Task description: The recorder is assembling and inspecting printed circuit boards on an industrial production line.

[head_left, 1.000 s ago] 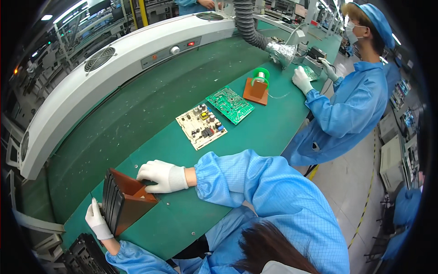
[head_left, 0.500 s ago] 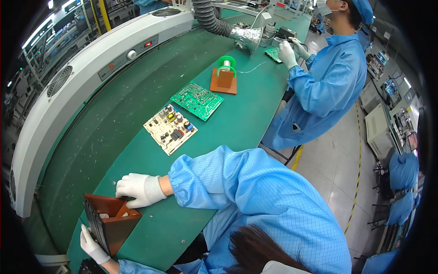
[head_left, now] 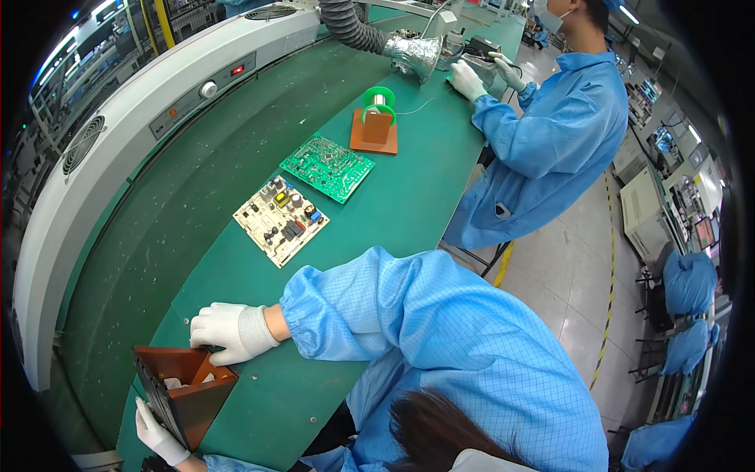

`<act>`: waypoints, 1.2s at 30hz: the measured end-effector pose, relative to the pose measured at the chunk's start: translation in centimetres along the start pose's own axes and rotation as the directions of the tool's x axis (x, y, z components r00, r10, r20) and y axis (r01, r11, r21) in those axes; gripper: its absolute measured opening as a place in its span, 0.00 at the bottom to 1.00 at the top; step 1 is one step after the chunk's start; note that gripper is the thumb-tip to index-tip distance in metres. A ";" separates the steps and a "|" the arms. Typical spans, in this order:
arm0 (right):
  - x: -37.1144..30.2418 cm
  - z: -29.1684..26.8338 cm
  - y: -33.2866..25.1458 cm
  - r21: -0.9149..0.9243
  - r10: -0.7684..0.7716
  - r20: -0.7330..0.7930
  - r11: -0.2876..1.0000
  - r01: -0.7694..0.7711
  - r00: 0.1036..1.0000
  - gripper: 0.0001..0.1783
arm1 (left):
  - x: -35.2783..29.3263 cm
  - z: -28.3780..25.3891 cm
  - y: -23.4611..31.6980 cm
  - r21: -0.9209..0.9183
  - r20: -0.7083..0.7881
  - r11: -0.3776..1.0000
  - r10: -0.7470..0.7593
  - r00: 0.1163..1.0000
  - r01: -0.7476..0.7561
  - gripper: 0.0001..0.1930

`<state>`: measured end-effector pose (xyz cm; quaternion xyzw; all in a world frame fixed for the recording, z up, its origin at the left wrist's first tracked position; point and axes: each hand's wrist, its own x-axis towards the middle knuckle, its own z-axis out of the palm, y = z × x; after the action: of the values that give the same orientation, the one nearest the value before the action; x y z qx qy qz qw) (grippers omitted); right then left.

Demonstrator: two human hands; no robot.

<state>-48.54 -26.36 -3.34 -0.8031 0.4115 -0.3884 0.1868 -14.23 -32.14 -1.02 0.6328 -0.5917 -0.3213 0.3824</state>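
Near the table's left end stands a brown open-topped box (head_left: pixel 206 397) with several black plates (head_left: pixel 160 403) along its left side. Small whitish pieces lie inside it. My right hand (head_left: pixel 232 333), in a white glove, is at the box's far corner, its fingers bent and its thumb by the rim. My left hand (head_left: pixel 161 435), also gloved, presses against the outside of the black plates, fingers pointing up along them; its thumb is mostly hidden. A cream circuit board (head_left: pixel 281 220) lies component side up beyond my right forearm, close to a green circuit board (head_left: pixel 327 167).
A solder wire spool (head_left: pixel 379 102) sits on a brown stand (head_left: pixel 374 132). A foil-wrapped duct end (head_left: pixel 414 57) hangs near a co-worker (head_left: pixel 543 141) in blue. A white curved housing (head_left: pixel 110 134) with vents and a knob runs along the left. The green table (head_left: pixel 271 393) carries several rivets.
The view has shifted slightly, so the boards and spool sit a little more to the left. Both my hands remain at the box. The co-worker's hands have moved, and the board beneath them is hardly visible now.
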 end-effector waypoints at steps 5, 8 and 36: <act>-0.1 -0.1 -0.2 -0.018 0.005 -0.004 1.000 -0.005 1.000 0.18 | -0.3 0.4 0.5 -0.018 0.028 1.000 0.004 1.000 -0.004 0.22; -0.2 -0.2 0.0 0.000 0.017 0.001 1.000 -0.017 1.000 0.18 | -0.6 1.9 0.6 -0.117 -0.128 0.990 0.066 0.990 -0.081 0.22; 0.3 -0.8 -0.7 0.007 0.008 0.022 1.000 -0.009 1.000 0.17 | -0.8 0.3 1.3 -0.032 -0.090 0.998 0.056 0.994 -0.059 0.24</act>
<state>-48.68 -26.16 -2.30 -0.8049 0.4114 -0.3801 0.1960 -15.23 -31.42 -0.08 0.6224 -0.5864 -0.2920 0.4284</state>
